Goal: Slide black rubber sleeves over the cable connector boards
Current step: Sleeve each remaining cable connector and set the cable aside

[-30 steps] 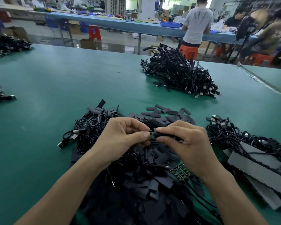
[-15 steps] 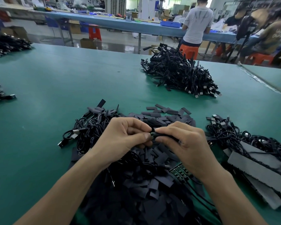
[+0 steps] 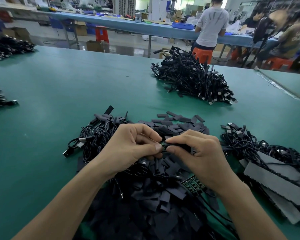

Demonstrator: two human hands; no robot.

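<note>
- The left hand (image 3: pixel 133 149) is curled, and its thumb and fingertips pinch the end of a small green board (image 3: pixel 162 145).
- The right hand (image 3: pixel 197 156) pinches a black sleeve (image 3: pixel 178 146) between thumb and forefinger, with its other fingers curled beneath.
- The sleeve's open end meets the board where the two thumbs nearly touch, held just above the desk (image 3: pixel 76 92); how far the board sits inside cannot be told.
- Under both hands and forearms lies a wide pile of loose sleeves (image 3: pixel 154 205), spreading toward the near edge.
- A green circuit panel (image 3: pixel 193 183) shows among that pile, just below the right wrist.
- A tangle of black cables (image 3: pixel 97 135) with USB plugs lies just left of the left hand.
- Another cable tangle (image 3: pixel 249 144) lies to the right, partly over grey strips (image 3: pixel 275 174).
- A larger cable heap (image 3: pixel 192 80) sits well apart, farther up the desk.
- Beyond the desk a person in a grey shirt (image 3: pixel 212 25) stands at a blue bench.
</note>
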